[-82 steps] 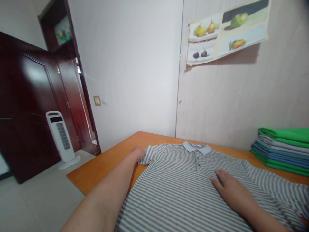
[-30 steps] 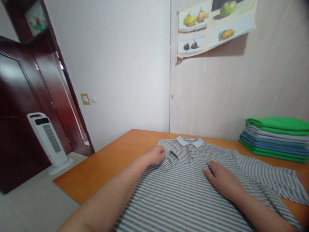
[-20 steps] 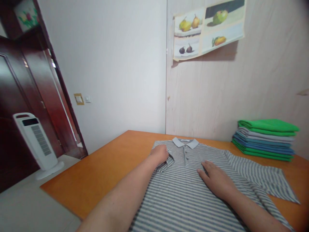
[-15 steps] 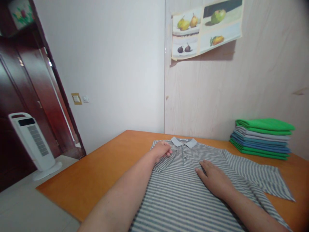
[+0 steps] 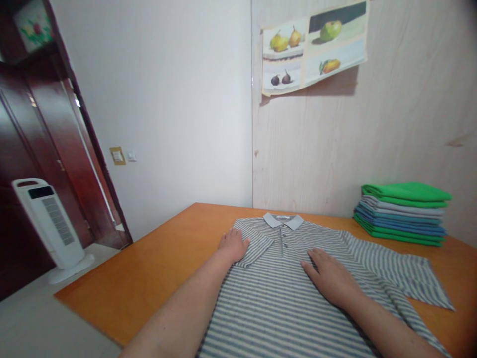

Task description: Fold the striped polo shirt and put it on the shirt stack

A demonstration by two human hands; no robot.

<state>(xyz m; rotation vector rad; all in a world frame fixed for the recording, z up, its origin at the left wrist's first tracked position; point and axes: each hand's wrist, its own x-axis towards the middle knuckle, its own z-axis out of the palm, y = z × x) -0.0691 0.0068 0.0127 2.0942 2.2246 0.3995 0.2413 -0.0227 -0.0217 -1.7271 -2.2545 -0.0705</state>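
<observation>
A striped grey polo shirt lies spread on the table, its plain grey collar toward the wall and its buttons facing up. The left sleeve is folded inward over the chest. My left hand rests open at the fold on the shirt's left edge, its fingers on the cloth and the thumb beside the sleeve. Flat on the chest, right of the buttons, lies my right hand, open with fingers stretched out. The right sleeve is spread outward to the right.
The orange-brown wooden table runs up to the wall. A stack of folded clothes, green, grey and blue, stands at its back right. On the floor to the left is a white tower fan. Fruit pictures hang on the wall.
My left hand has let go of the sleeve's end and moved left to the folded edge, its fingers opening. The sleeve now lies flatter on the chest. My right hand has stayed in place.
</observation>
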